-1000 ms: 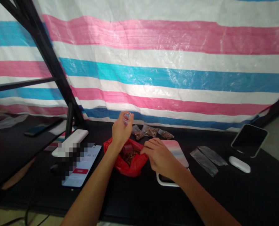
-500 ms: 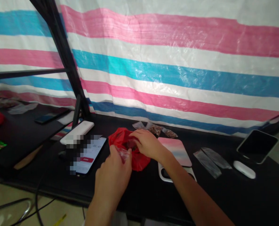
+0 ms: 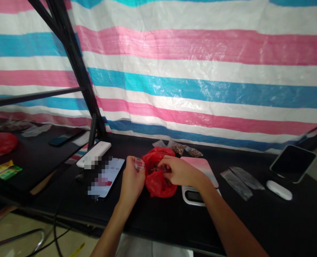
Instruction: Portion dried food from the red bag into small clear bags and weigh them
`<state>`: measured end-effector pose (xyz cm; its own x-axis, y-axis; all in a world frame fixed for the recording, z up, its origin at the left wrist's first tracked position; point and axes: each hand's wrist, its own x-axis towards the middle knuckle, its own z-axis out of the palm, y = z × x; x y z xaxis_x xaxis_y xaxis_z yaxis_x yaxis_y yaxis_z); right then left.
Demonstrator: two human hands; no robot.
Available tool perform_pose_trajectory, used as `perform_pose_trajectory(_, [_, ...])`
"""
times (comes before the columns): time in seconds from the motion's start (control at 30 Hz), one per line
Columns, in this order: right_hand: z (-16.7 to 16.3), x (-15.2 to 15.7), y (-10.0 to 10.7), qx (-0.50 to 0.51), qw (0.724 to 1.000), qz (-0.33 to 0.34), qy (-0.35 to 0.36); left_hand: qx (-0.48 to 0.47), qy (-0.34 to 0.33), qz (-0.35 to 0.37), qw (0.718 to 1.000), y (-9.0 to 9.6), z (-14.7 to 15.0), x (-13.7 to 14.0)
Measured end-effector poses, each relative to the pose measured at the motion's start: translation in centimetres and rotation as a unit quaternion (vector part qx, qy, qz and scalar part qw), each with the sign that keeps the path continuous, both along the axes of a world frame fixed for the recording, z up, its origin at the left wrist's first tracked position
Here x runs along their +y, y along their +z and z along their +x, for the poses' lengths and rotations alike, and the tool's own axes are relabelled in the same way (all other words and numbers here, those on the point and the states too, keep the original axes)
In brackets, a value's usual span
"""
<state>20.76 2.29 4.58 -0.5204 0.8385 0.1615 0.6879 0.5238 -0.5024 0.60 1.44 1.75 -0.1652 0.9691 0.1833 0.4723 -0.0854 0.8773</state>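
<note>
A red plastic bag (image 3: pixel 158 185) stands with its mouth open on the black table, small brown bits inside. My right hand (image 3: pixel 179 171) reaches into its mouth, thumb and fingers curled together among the bits; what they grip is too small to make out. Just left of the red bag, my left hand (image 3: pixel 133 178) is closed on a small clear plastic bag (image 3: pixel 139 163), which sticks up from its fingers. Beneath my right forearm lies a white scale (image 3: pixel 186 198) with a pink pastel top, partly covered by the arm.
Behind the red bag lie several small clear bags (image 3: pixel 194 152), some with brown bits. Flat clear bags (image 3: pixel 237 182), a white case (image 3: pixel 279 190) and a dark-screened phone (image 3: pixel 293 163) are on the right. A lit phone (image 3: pixel 108 178) and white power bank (image 3: pixel 95 153) lie left, near a black post (image 3: pixel 80 71).
My right hand has gone deeper into the red bag, whose mouth is wider. My left hand has drawn left off the bag, with the clear plastic bag. The view has shifted slightly.
</note>
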Motion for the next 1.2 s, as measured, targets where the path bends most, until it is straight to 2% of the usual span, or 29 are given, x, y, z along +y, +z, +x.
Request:
perform_pose_trajectory(0.1, [-0.2,-0.5,0.4,0.016,1.000,-0.018,0.012,0.072,0.047,0.012,0.996,1.3,-1.0,-1.9])
perform_pose_trajectory(0.2, [-0.9,-1.1,0.5,0.019,0.999,-0.022,0.034,0.132,0.069,-0.077,0.986,2.2,-1.0,-5.3])
perform_pose_trajectory(0.23, [-1.2,-1.2,0.6,0.017,0.999,-0.022,0.040,0.126,0.075,-0.111,0.983,2.1,-0.7,-6.4])
perform_pose_trajectory(0.3, [-1.7,-1.6,0.7,0.015,0.998,-0.020,0.052,0.051,0.047,-0.148,0.987,1.3,0.3,-8.1])
perform_pose_trajectory(0.37, [-2.1,-1.9,0.9,0.016,0.997,-0.023,0.065,-0.056,0.025,-0.123,0.991,0.2,1.5,-8.7])
perform_pose_trajectory(0.5, [-2.1,-2.0,1.1,0.027,0.996,-0.040,0.071,-0.157,0.024,-0.022,0.987,-0.9,2.7,-7.1])
perform_pose_trajectory(0.63, [-1.1,-1.5,0.6,0.033,0.997,-0.062,0.015,-0.185,-0.002,-0.044,0.982,-0.1,1.2,-4.3])
perform_pose_trajectory(0.73, [-0.5,-0.9,0.0,0.032,0.996,-0.083,-0.008,-0.156,0.037,-0.031,0.986,0.4,-0.4,-3.7])
perform_pose_trajectory(0.83, [-0.4,-0.6,-0.3,0.046,0.995,-0.084,-0.008,-0.086,0.134,0.022,0.987,0.1,-0.6,-5.1])
perform_pose_trajectory(0.87, [-0.6,-0.6,-0.3,0.052,0.995,-0.086,-0.003,-0.063,0.148,0.020,0.987,-0.2,-0.2,-5.7])
perform_pose_trajectory(0.97, [-1.1,-0.8,0.0,0.066,0.991,-0.112,0.032,-0.103,0.076,-0.005,0.992,-1.1,1.6,-7.1])
perform_pose_trajectory(1.07, [-1.3,-0.9,0.6,0.081,0.982,-0.154,0.067,-0.154,0.070,0.030,0.985,-1.6,2.8,-7.0])
perform_pose_trajectory(1.2, [-0.7,-0.7,0.9,0.090,0.976,-0.189,0.058,-0.185,0.069,0.034,0.980,-1.3,1.8,-5.2])
